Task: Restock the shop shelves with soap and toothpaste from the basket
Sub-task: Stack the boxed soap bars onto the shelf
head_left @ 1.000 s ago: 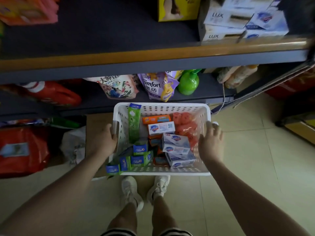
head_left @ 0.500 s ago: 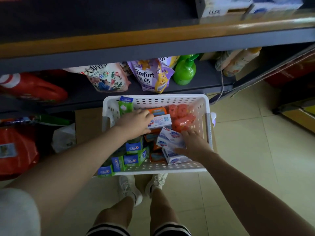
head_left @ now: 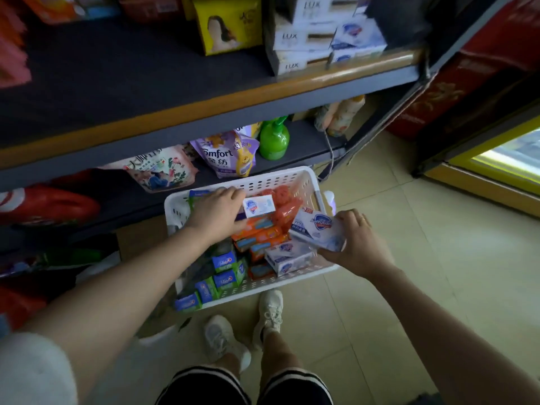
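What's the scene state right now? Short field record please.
setting: shop aisle, person standing over basket on the floor
left hand: in the basket, holding a small soap box
right hand: fingers grip a larger white soap box, lifted over the basket's right edge
basket contents: orange soap packs, white soap boxes, toothpaste boxes
upper shelf: stacked Lux boxes at right, much bare space at left
progress: both hands taking stock, nothing yet on its way to the shelf
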`<state>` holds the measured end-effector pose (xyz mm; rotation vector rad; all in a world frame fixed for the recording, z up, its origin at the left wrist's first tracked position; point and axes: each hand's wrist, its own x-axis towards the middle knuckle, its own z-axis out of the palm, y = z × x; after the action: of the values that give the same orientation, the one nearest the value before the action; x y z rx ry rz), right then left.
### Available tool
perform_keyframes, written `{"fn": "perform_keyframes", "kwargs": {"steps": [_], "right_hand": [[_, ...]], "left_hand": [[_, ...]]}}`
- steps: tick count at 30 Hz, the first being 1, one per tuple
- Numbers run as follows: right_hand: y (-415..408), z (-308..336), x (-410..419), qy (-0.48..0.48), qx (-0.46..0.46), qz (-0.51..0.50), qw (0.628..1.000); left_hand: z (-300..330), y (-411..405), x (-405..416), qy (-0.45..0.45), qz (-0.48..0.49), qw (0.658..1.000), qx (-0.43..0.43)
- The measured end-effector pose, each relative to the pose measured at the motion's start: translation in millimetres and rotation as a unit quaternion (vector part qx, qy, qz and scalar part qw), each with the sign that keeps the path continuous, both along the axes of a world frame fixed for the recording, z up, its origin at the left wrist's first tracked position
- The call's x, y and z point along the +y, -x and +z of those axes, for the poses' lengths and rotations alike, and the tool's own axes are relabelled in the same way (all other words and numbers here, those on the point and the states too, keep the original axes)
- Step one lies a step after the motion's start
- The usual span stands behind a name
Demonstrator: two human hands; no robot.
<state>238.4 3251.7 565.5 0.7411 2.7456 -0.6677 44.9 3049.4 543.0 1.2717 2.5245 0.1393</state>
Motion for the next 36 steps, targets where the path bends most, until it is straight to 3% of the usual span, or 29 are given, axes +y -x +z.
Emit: {"fn": "perform_keyframes", "kwargs": {"steps": [3,7,12,16,21,26,32,36], "right_hand": [[-4,32,-1,-0.024,0.028,-0.030,0.999],[4,75,6,-0.066,0.054,-0.025,0.996],[32,124,34,-0.089,0.112,-0.039,0.989],[68,151,75,-0.077,0.172,-0.035,0.981],[127,165,135,-0.062,0.186,0.024,0.980],[192,158,184,-0.022,0.120,0.103,0.987],[215,137,218,0.046,0.078,0.115,0.989],[225,138,227,0.037,0.082,0.147,0.985]], "left_hand": [[60,9,-13,-0.121,0.066,0.990,-0.008],[122,26,-18,-0.180,0.140,0.973,-0.016],[169,48,8,-0.267,0.300,0.905,-0.141],[189,50,35,-0.317,0.314,0.880,-0.161],[198,40,58,-0.319,0.299,0.897,-0.071],[208,27,86,-0.281,0.282,0.917,0.002],[190,-2,111,-0.234,0.202,0.950,0.049],[181,-9,118,-0.200,0.159,0.961,0.105]]}}
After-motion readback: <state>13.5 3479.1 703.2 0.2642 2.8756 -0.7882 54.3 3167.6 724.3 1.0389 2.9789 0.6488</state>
